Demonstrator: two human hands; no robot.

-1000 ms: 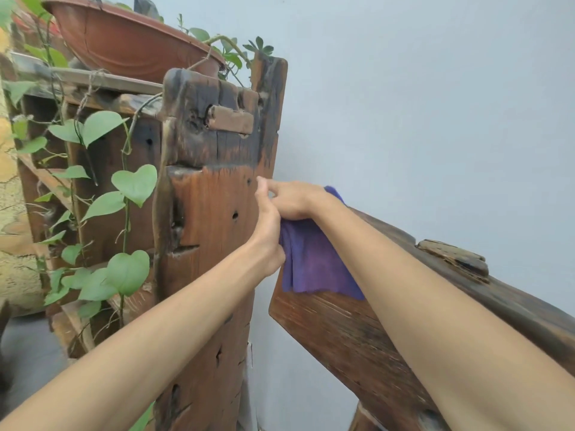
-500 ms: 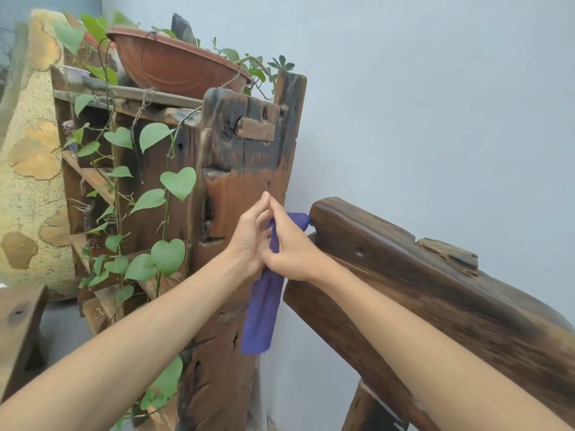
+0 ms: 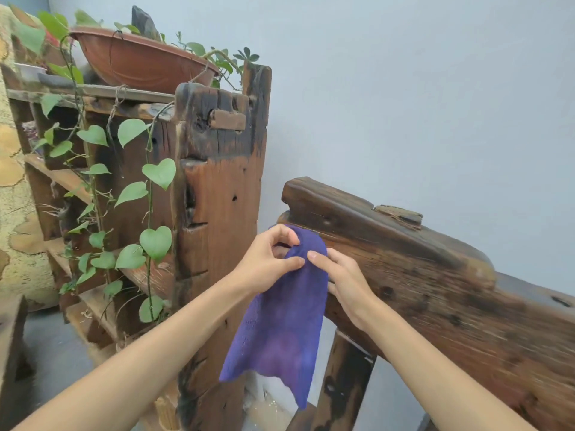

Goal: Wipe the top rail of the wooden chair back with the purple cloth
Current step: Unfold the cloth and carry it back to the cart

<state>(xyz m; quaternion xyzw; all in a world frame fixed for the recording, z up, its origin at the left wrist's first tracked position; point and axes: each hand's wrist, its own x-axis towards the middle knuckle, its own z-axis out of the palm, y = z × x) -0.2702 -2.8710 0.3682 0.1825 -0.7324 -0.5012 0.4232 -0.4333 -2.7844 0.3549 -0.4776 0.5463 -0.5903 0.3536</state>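
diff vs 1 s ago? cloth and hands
The cloth has come off the rail, where it lay bunched under the right hand, and now hangs open below the rail's end. The left hand has taken hold of its top edge; both hands pinch it. Rail, shelf and plant pot unchanged.

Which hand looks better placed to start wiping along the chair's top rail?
Probably the right hand: it already lies against the chair back, beside the top rail, pinching the purple cloth. The left hand grips the cloth off the rail's end.
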